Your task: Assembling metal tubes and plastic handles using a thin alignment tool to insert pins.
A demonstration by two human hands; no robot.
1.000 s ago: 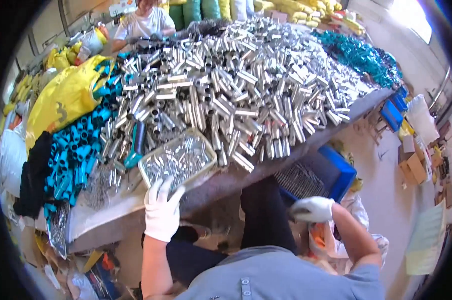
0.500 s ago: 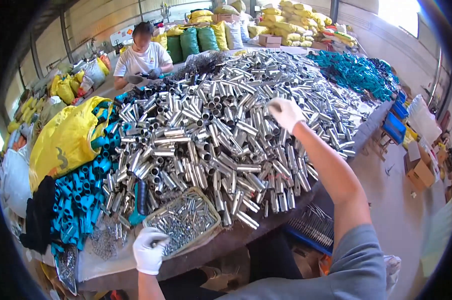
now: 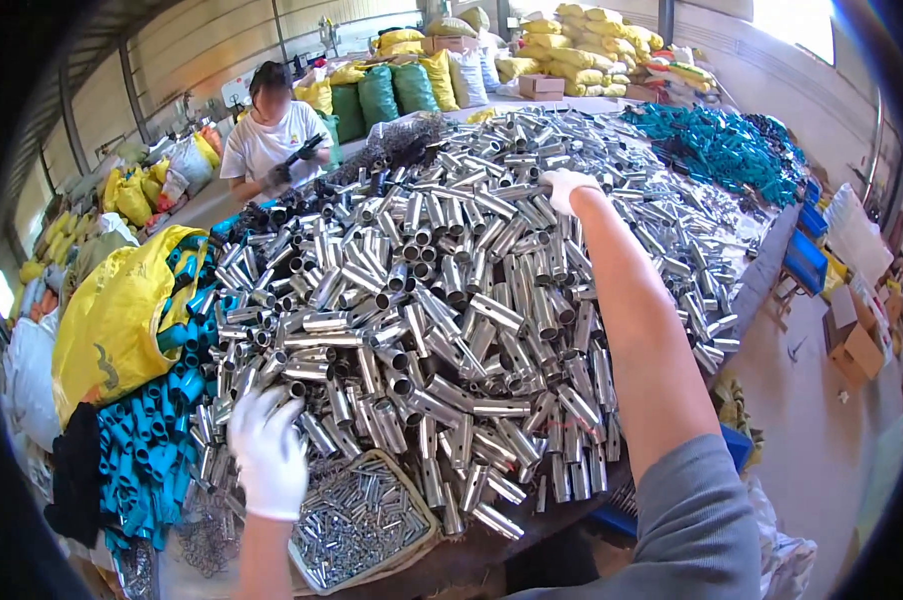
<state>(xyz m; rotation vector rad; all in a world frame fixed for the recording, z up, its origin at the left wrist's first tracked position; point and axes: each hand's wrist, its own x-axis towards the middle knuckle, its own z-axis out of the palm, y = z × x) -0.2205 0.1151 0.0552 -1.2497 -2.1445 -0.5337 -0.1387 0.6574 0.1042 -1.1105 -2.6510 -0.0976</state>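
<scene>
A large heap of shiny metal tubes [image 3: 442,320] covers the table in front of me. My right hand [image 3: 572,192], in a white glove, reaches far into the heap with its fingers bent down onto the tubes; what lies under the fingertips is hidden. My left hand [image 3: 269,455], also white-gloved, is raised at the heap's near left side, just left of a tray [image 3: 434,530]. Its fingers are spread and slightly blurred, with nothing seen in them. Small metal pins [image 3: 362,520] fill the tray. Teal tube pieces [image 3: 152,440] lie farther left.
A yellow sack [image 3: 122,320] spills teal pieces at the left. Across the table a person [image 3: 277,145] handles a dark object. Another teal heap [image 3: 712,150] lies at the far right, near blue bins [image 3: 804,262]. Stacked sacks [image 3: 582,50] stand behind.
My left hand has left the tray, moved forward and spread its fingers; a teal tool with black grip there is now hidden. My right hand has reached farther, down onto the tubes.
</scene>
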